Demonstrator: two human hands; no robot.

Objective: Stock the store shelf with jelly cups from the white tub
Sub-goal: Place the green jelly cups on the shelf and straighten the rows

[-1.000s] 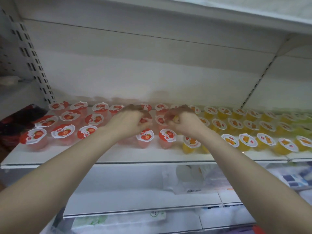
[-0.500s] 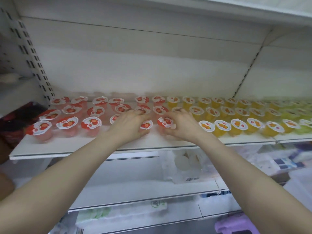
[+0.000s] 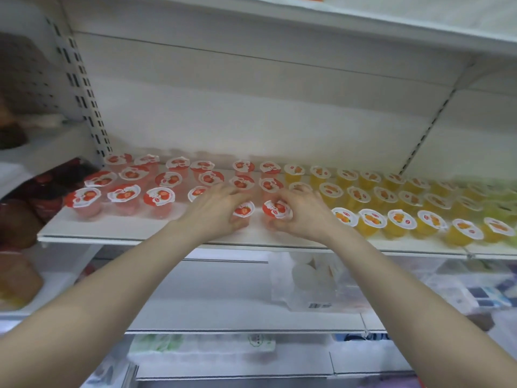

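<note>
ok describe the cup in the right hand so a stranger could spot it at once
Find the white shelf lined with jelly cups, red on its left part, orange further right. In the front row, the right hand grips a strawberry cup. It is the last red cup before the orange ones.

I see red jelly cups [image 3: 159,198] with strawberry-print white lids, orange cups [image 3: 372,221] with orange-fruit lids, pale green cups [image 3: 500,211], and a white shelf [image 3: 140,233].
</note>
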